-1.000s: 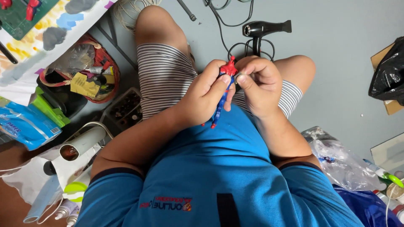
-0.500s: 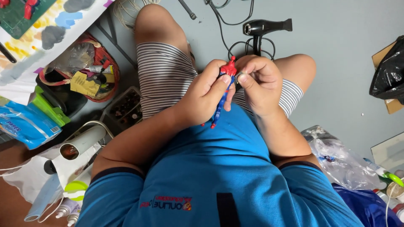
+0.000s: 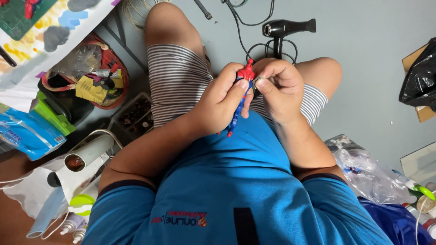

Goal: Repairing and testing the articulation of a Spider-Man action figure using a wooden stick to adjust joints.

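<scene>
The left hand [image 3: 222, 102] is closed around a small red and blue figure [image 3: 240, 90], fingers wrapped over its middle and the thumb pressed near the red upper part. The right hand [image 3: 279, 88] is curled shut just beside it, its fingertips pinching at the figure's red top, so both hands touch the figure and meet over the lap. The figure's long axis runs steeply, red end up and away from the body, blue end slanting down toward the blue shirt [image 3: 236, 190], where a thin tip pokes out below the left palm. The left hand carries most of the figure; the right hand works only at the upper end. Under the hands lie striped shorts [image 3: 175, 77] and bare knees on a grey floor [image 3: 372, 59]. Beyond the knees a black hair dryer [image 3: 286, 29] rests with its cord looped. To the left sit a red basket [image 3: 113, 61] of odds and ends, a green box [image 3: 47, 113] and a blue packet [image 3: 27, 134]; to the right, a clear plastic bag [image 3: 368, 172] and a black bag [image 3: 420, 81].
</scene>
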